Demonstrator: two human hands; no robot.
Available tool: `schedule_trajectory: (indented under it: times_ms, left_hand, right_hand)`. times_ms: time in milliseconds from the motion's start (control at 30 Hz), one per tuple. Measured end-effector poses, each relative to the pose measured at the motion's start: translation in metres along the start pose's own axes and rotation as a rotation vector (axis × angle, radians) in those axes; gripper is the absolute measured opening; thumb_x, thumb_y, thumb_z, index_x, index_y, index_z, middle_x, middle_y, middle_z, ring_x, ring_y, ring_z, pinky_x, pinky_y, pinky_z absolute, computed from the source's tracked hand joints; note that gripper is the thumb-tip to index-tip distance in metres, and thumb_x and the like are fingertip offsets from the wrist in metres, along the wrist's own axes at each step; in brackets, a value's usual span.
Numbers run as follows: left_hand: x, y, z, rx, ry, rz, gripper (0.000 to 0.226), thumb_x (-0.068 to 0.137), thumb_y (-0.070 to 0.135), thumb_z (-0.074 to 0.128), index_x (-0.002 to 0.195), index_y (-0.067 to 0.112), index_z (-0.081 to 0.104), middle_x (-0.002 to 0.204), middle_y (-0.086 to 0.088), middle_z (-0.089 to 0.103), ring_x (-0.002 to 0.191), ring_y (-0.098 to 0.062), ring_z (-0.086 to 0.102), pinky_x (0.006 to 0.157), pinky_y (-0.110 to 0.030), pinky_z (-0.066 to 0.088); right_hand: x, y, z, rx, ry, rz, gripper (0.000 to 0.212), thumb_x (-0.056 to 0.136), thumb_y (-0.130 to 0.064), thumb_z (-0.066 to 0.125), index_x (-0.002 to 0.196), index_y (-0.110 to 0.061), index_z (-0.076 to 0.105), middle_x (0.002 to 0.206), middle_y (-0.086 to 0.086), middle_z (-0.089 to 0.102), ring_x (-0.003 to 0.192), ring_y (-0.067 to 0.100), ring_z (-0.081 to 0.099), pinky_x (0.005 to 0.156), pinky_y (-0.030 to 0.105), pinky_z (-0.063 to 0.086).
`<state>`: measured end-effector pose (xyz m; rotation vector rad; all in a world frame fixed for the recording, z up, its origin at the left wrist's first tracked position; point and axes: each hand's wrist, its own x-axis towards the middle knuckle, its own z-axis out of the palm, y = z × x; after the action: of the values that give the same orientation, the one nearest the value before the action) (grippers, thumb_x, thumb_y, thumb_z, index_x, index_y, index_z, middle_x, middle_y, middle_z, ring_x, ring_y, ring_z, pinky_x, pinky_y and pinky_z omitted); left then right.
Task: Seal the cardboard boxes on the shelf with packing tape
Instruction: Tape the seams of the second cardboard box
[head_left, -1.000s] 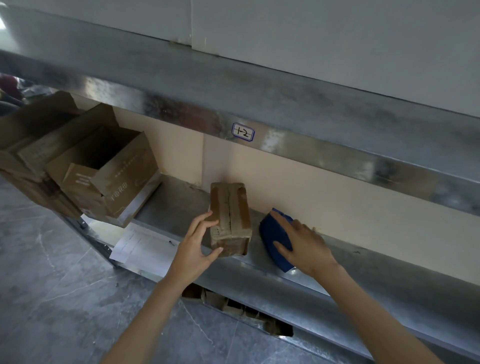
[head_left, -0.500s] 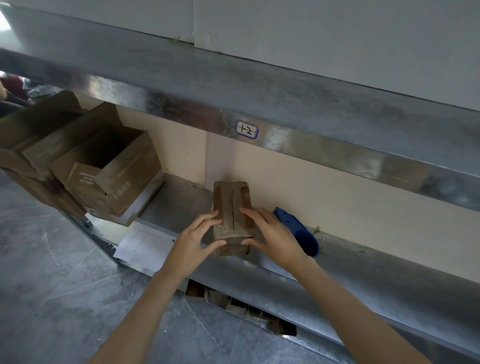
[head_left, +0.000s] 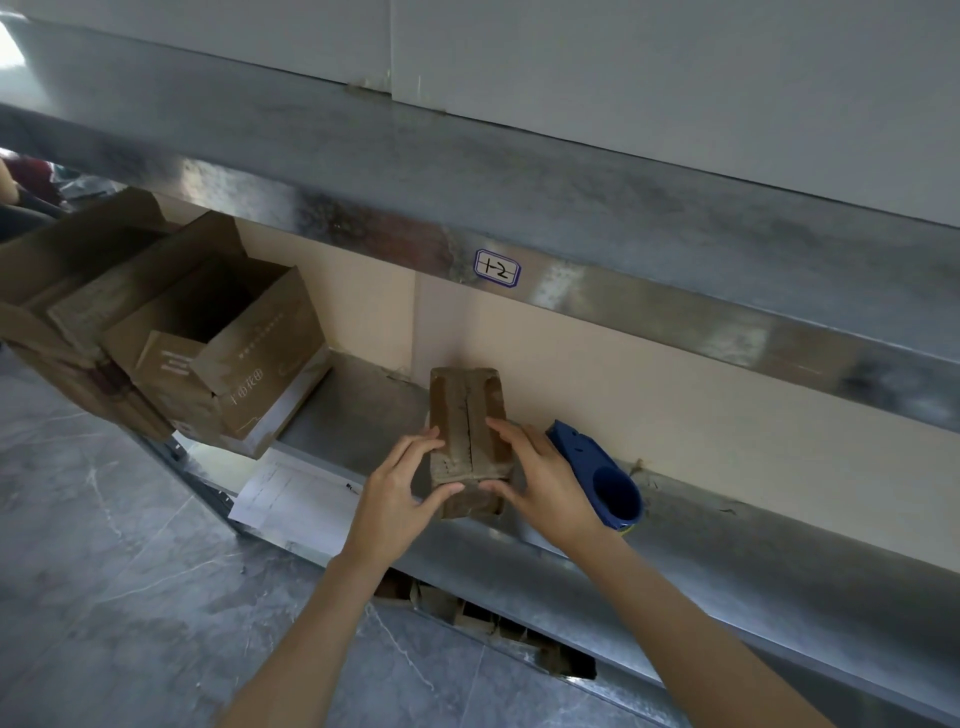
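Together the left hand (head_left: 395, 501) and right hand (head_left: 546, 483) pinch the small box (head_left: 466, 402), fingers atop, thumbs at front.

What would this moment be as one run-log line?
left hand: holds box | right hand: holds box | dispenser: on shelf, right of box

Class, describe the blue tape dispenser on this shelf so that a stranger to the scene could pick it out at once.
Find the metal shelf beneath the ledge bearing a handwritten label. On it, the tape dispenser lies to the right of the small closed cardboard box, just behind the right hand and near the beige back wall. It is the only blue thing in view.
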<state>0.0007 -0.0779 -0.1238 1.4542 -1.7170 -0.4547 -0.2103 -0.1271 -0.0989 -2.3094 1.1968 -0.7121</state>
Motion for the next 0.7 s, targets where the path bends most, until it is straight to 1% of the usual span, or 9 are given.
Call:
schedule_trajectory:
  times_ms: [100, 233, 300, 400, 433, 467, 533, 633, 700]
  left_hand:
    - [-0.001, 0.002, -0.001, -0.001, 0.004, -0.004, 0.053, 0.081, 0.048, 0.071, 0.124, 0.019, 0.060, 0.134, 0.011, 0.055, 0.129, -0.002, 0.050, 0.105, -0.012, 0.039]
    - [-0.002, 0.011, -0.004, -0.010, -0.007, -0.016, 0.048, 0.090, 0.046, 0.064, 0.130, 0.021, 0.055, 0.133, 0.010, 0.054, 0.124, 0.002, 0.049, 0.100, -0.008, 0.038]
    - [0.000, 0.016, -0.001, 0.017, 0.039, -0.030, 0.042, 0.089, 0.033, 0.066, 0.128, 0.019, 0.057, 0.129, 0.008, 0.057, 0.118, 0.001, 0.052, 0.095, -0.006, 0.040]
    - [0.002, 0.024, 0.008, 0.057, 0.132, -0.078, 0.040, 0.081, 0.014, 0.072, 0.120, 0.014, 0.061, 0.119, 0.004, 0.063, 0.106, -0.004, 0.060, 0.088, -0.012, 0.048]
    - [0.003, 0.027, 0.011, 0.067, 0.159, -0.097, 0.040, 0.078, 0.011, 0.073, 0.117, 0.013, 0.063, 0.115, 0.003, 0.065, 0.102, -0.005, 0.062, 0.085, -0.011, 0.048]
    - [0.005, 0.030, 0.013, 0.074, 0.186, -0.113, 0.039, 0.077, 0.008, 0.074, 0.114, 0.011, 0.064, 0.112, 0.003, 0.067, 0.097, -0.006, 0.063, 0.082, -0.008, 0.045]
    - [0.007, 0.031, 0.015, 0.076, 0.225, -0.133, 0.036, 0.075, 0.002, 0.073, 0.110, 0.010, 0.066, 0.108, 0.001, 0.069, 0.093, -0.007, 0.064, 0.081, -0.004, 0.041]
    - [0.007, 0.027, 0.013, 0.034, 0.225, -0.133, 0.034, 0.079, -0.001, 0.070, 0.111, 0.010, 0.067, 0.111, 0.000, 0.070, 0.099, -0.008, 0.063, 0.087, -0.001, 0.039]
    - [0.005, 0.021, 0.009, 0.009, 0.190, -0.106, 0.034, 0.083, 0.001, 0.070, 0.115, 0.012, 0.067, 0.116, 0.002, 0.069, 0.106, -0.007, 0.063, 0.093, -0.005, 0.041]
  right_hand:
    - [0.000, 0.000, 0.001, 0.015, 0.020, 0.003, 0.069, 0.086, -0.036, 0.072, 0.145, -0.020, 0.040, 0.136, 0.006, 0.051, 0.119, 0.020, 0.052, 0.097, 0.035, 0.050]
    - [-0.002, -0.004, -0.002, 0.038, 0.030, 0.008, 0.068, 0.089, -0.049, 0.065, 0.145, -0.022, 0.039, 0.134, 0.001, 0.050, 0.117, 0.013, 0.051, 0.095, 0.025, 0.047]
    - [-0.001, -0.009, 0.000, 0.025, 0.065, 0.017, 0.063, 0.090, -0.048, 0.062, 0.142, -0.020, 0.041, 0.132, 0.002, 0.051, 0.114, 0.013, 0.052, 0.093, 0.027, 0.048]
    - [0.003, -0.017, 0.006, 0.024, 0.140, 0.061, 0.062, 0.085, -0.049, 0.059, 0.136, -0.017, 0.047, 0.127, 0.001, 0.055, 0.111, 0.013, 0.053, 0.089, 0.028, 0.051]
    - [0.005, -0.019, 0.008, 0.036, 0.163, 0.079, 0.062, 0.083, -0.050, 0.059, 0.134, -0.017, 0.048, 0.125, 0.000, 0.055, 0.110, 0.012, 0.054, 0.087, 0.027, 0.051]
    - [0.006, -0.021, 0.011, 0.051, 0.185, 0.096, 0.061, 0.082, -0.049, 0.060, 0.133, -0.017, 0.049, 0.124, -0.001, 0.056, 0.109, 0.012, 0.055, 0.086, 0.027, 0.051]
    - [0.007, -0.021, 0.016, 0.069, 0.217, 0.124, 0.055, 0.083, -0.037, 0.064, 0.133, -0.019, 0.049, 0.123, -0.002, 0.056, 0.109, 0.013, 0.056, 0.085, 0.029, 0.052]
    - [0.008, -0.017, 0.016, 0.077, 0.231, 0.141, 0.049, 0.088, -0.019, 0.064, 0.134, -0.021, 0.047, 0.125, -0.002, 0.056, 0.110, 0.013, 0.057, 0.086, 0.034, 0.054]
    - [0.009, -0.015, 0.014, 0.085, 0.223, 0.138, 0.046, 0.091, -0.015, 0.061, 0.135, -0.020, 0.048, 0.126, -0.001, 0.056, 0.111, 0.013, 0.057, 0.086, 0.035, 0.054]
